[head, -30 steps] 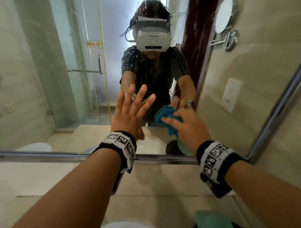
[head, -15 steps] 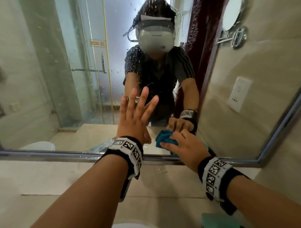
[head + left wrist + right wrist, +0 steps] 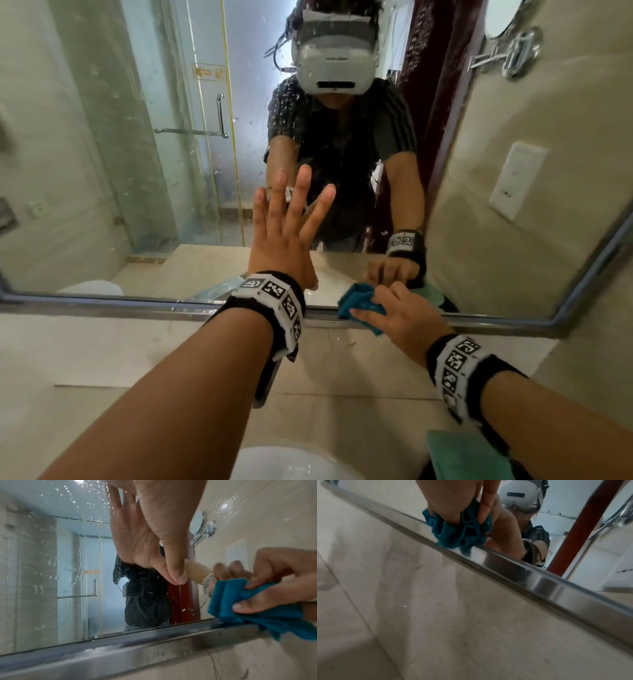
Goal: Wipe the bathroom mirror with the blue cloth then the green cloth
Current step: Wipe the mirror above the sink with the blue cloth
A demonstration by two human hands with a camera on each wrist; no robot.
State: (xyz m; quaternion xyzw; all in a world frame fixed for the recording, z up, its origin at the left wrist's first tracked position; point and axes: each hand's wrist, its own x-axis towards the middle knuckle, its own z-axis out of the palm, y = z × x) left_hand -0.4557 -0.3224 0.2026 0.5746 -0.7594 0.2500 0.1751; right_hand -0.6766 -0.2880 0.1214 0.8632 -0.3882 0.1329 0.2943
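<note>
Nearest, the green cloth lies on the counter by the right forearm; farther on, the right hand grips the bunched blue cloth at the mirror's bottom frame; soft, light, best held wadded; the left hand lies flat and spread on the droplet-speckled, likely slippery glass; the reflected orange door sign is unreadable.

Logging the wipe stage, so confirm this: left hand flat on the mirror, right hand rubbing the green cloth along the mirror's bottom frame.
One thing is wrong: the cloth. The right hand holds the blue cloth at the mirror's bottom frame, as the left wrist view shows plainly. The green cloth lies on the counter. The left hand, fingers spread, on the mirror is right.
</note>
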